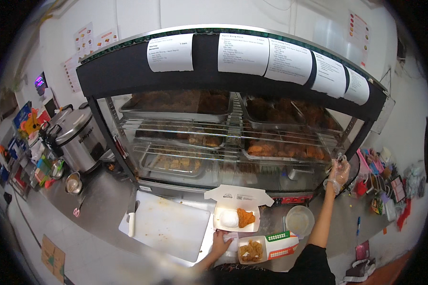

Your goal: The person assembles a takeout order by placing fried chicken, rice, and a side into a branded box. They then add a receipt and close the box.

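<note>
My left hand (220, 243) is at the near left corner of an open white takeaway box (222, 207), its fingers closed about the front flap. Inside the box lie a white mound of rice (229, 219) and a piece of fried chicken (246, 217). Just nearer to me stands a smaller open carton (280, 247) with green and orange printing, filled with fried pieces (251, 251). Far to the right, my right hand (339, 175), in a clear plastic glove, is raised by the warmer's right post. Its fingers close on something small and dark that I cannot make out.
A glass food warmer (223, 185) with trays of fried food (266, 149) spans the far side. A knife (132, 221) lies on a white cutting board (171, 223). A round tub (300, 221) stands right of the boxes, a large steel cooker (78, 137) at left.
</note>
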`<state>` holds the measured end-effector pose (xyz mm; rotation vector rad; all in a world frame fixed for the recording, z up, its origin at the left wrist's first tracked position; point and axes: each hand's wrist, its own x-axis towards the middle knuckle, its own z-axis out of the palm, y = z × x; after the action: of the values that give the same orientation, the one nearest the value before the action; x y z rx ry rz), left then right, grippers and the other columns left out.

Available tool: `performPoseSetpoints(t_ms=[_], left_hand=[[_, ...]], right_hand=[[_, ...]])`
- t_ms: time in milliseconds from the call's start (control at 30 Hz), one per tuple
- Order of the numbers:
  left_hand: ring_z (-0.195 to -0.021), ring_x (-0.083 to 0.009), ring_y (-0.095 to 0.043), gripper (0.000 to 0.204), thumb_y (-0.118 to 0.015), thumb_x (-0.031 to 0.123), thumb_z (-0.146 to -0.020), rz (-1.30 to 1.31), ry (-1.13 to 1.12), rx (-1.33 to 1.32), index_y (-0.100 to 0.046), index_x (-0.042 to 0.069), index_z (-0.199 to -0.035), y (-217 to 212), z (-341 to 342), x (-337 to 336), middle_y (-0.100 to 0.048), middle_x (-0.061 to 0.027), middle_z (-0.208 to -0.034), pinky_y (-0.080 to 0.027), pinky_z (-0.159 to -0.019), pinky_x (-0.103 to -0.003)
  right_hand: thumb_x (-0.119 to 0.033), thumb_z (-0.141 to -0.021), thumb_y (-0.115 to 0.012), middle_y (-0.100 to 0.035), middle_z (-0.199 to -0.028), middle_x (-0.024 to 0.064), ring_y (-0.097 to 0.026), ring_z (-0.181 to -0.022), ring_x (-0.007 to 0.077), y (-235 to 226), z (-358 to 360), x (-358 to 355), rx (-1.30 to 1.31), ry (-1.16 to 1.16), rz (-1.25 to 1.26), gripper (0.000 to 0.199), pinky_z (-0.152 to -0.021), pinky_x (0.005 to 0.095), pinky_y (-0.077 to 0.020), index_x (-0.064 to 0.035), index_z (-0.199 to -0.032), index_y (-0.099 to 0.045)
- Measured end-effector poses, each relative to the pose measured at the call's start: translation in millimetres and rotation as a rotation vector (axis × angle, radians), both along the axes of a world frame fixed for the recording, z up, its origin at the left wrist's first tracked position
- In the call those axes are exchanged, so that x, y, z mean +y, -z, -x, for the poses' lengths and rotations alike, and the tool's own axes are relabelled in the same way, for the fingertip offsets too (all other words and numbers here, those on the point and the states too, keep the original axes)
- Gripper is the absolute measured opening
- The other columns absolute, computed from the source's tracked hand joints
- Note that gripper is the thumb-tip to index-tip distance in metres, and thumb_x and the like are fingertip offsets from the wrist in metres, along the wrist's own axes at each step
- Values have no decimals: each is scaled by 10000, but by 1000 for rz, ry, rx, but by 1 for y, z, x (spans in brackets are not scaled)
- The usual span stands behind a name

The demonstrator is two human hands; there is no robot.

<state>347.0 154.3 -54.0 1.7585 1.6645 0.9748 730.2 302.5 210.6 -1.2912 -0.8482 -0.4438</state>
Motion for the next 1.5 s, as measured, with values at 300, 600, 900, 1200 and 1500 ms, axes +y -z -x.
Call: performPoseSetpoints(t_ms=[300, 600, 900, 1200, 1500], left_hand=[[-1082, -342, -354, 449, -515, 290, -778, -93, 242, 656, -441, 88, -1171, -4, 20, -21, -379, -84, -1240, -318, -839, -473], [-1140, -304, -323, 377, -522, 422, -784, -193, 238, 132, -492, 151, -1045, -69, 135, -46, -410, -44, -1210, -253, -875, -474], [-693, -187, -548, 193, -643, -24, -659, -659, -407, -163, -527, 35, -801, -137, 413, -167, -545, -80, -779, -449, -586, -255], [-800, -226, -549, 146, -600, 42, -696, -553, -438, -47, -545, 34, -831, -139, 645, -205, -565, -96, -836, -442, -676, -313], [-835, -219, -541, 112, -572, 127, -770, -468, -77, 156, -558, 83, -872, -169, 947, -145, -546, -53, -958, -397, -783, -362]], right_hand=[[-198, -683, -690, -510, -675, 26, -465, -608, 139, 0, -11, -3, 194, 25, -19, 258, -593, 291, -432, -58, -831, -533], [-352, -804, -480, -328, -1251, 208, -435, -1046, 349, 25, 305, -64, 479, -1014, -372, 629, -781, 500, -433, -186, -1317, -156], [-491, -679, -588, -121, -1382, 84, -165, -1206, 436, 96, 762, -201, 1239, -1871, 103, 823, -855, 640, -260, -389, -1316, -78], [-514, -757, -470, -122, -1389, 34, -198, -1227, 347, 99, 1016, -223, 1326, -2317, 39, 658, -825, 651, -311, -407, -1307, -125], [-443, -795, -484, -411, -1210, 134, -387, -1116, 271, 43, 1260, -126, 744, -1926, 40, 504, -834, 378, -392, -75, -1137, -449]])
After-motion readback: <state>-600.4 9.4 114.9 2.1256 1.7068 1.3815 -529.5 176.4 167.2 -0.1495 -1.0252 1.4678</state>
